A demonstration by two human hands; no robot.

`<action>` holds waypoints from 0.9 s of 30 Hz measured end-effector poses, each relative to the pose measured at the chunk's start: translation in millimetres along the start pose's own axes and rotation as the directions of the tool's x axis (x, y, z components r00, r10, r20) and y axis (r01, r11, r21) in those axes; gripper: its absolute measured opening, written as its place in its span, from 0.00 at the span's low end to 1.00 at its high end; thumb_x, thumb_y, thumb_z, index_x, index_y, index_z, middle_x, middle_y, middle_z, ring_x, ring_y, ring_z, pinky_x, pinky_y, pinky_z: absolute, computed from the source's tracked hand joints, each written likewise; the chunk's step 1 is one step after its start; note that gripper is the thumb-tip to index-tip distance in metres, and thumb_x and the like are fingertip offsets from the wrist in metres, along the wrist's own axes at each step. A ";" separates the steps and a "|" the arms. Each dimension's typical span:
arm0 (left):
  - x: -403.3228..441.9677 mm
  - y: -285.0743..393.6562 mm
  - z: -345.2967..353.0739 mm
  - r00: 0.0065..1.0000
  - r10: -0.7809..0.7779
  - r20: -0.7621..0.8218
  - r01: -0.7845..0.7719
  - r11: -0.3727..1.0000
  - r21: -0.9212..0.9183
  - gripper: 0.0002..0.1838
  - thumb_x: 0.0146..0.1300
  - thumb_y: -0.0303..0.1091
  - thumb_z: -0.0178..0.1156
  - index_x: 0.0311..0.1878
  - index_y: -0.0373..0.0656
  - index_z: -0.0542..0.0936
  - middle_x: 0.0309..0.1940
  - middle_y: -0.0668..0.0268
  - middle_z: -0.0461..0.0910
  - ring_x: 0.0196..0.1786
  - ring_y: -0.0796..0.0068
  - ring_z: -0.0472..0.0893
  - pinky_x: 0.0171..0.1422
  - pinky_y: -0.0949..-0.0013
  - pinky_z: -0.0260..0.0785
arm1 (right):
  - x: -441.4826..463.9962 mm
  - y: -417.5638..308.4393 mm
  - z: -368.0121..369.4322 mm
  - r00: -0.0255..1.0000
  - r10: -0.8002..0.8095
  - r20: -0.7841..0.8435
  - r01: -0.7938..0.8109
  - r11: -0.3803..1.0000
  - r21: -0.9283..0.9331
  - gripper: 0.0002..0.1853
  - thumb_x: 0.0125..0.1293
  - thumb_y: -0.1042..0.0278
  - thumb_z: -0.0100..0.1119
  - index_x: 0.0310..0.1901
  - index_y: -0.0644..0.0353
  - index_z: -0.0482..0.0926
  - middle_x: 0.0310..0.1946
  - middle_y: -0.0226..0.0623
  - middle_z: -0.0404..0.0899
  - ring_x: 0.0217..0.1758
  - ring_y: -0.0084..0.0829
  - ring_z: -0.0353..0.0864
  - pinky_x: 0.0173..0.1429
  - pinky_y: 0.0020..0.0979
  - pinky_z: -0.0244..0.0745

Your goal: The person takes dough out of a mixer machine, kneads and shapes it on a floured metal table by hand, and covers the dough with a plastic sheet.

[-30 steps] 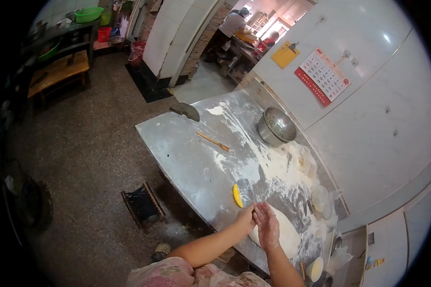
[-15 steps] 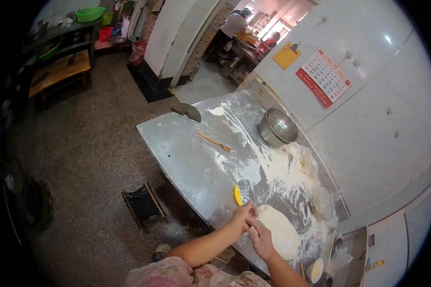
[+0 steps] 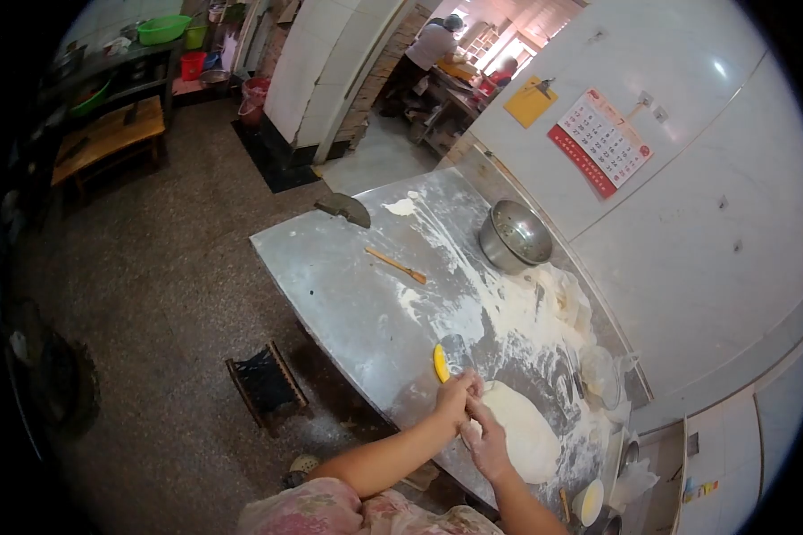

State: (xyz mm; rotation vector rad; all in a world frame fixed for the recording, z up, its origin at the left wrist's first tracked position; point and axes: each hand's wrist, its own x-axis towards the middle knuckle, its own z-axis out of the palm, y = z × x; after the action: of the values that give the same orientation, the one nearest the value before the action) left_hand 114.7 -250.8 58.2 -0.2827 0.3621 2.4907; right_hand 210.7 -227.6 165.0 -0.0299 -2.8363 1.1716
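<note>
My left hand (image 3: 457,396) and my right hand (image 3: 488,440) meet over the near edge of the metal table, beside a large flattened piece of white dough (image 3: 522,434). The fingers of my left hand are curled in; what they close on, if anything, is hidden. My right hand reaches up to it with fingers stretched out and thumb apart, touching it. Flour dusts the skin. Just beyond my left hand lies a dough scraper with a yellow handle (image 3: 440,363), its flat blade resting on the table.
On the floury table (image 3: 330,276) are a thin wooden stick (image 3: 395,265), a dark curved blade-like piece (image 3: 343,209), a steel pot (image 3: 516,236) and clear plastic bags (image 3: 600,370). A white cup (image 3: 588,504) stands low right. A folding stool (image 3: 266,385) is left; people (image 3: 433,45) work beyond the doorway.
My hands shift slightly against each other, the left fingers turning a little upward. The view moves a bit; the dough and the scraper stay in place.
</note>
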 end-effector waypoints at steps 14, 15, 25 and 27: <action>-22.2 -29.8 11.6 0.989 -0.146 -0.036 0.141 0.983 -0.121 0.04 0.64 0.32 0.54 0.35 0.43 0.73 0.25 0.68 0.75 0.24 0.76 0.73 0.23 0.72 0.64 | 10.8 44.0 -10.6 0.971 0.166 -0.173 -0.117 0.958 0.261 0.11 0.67 0.69 0.49 0.26 0.62 0.71 0.24 0.29 0.73 0.26 0.19 0.68 0.31 0.22 0.65; -21.8 -30.5 9.6 0.988 -0.153 -0.020 0.150 0.981 -0.120 0.04 0.64 0.32 0.54 0.35 0.43 0.73 0.24 0.68 0.75 0.23 0.76 0.73 0.23 0.72 0.64 | 10.2 45.8 -10.6 0.969 0.180 -0.168 -0.125 0.948 0.294 0.12 0.67 0.69 0.49 0.26 0.62 0.71 0.23 0.29 0.73 0.26 0.19 0.68 0.31 0.22 0.64; -16.6 -40.1 6.1 0.982 -0.176 -0.072 0.158 0.966 -0.204 0.04 0.65 0.30 0.51 0.36 0.42 0.73 0.30 0.65 0.75 0.33 0.71 0.76 0.39 0.70 0.73 | 7.7 36.7 -4.1 0.959 0.024 -0.281 0.060 0.957 0.285 0.06 0.58 0.77 0.58 0.32 0.62 0.70 0.25 0.28 0.73 0.26 0.18 0.70 0.32 0.22 0.68; -16.4 -40.2 7.2 0.980 -0.185 -0.068 0.166 0.961 -0.221 0.04 0.64 0.30 0.52 0.37 0.41 0.73 0.30 0.64 0.75 0.33 0.71 0.76 0.39 0.70 0.73 | 4.8 36.1 -8.3 0.960 0.066 -0.272 -0.018 0.984 0.176 0.05 0.57 0.77 0.59 0.32 0.62 0.71 0.25 0.29 0.74 0.27 0.18 0.71 0.33 0.22 0.69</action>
State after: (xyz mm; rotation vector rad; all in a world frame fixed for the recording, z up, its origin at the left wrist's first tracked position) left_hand 150.7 -225.8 61.9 -0.4917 0.0967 2.3471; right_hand 206.2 -196.0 145.7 -0.2270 -2.4964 1.3023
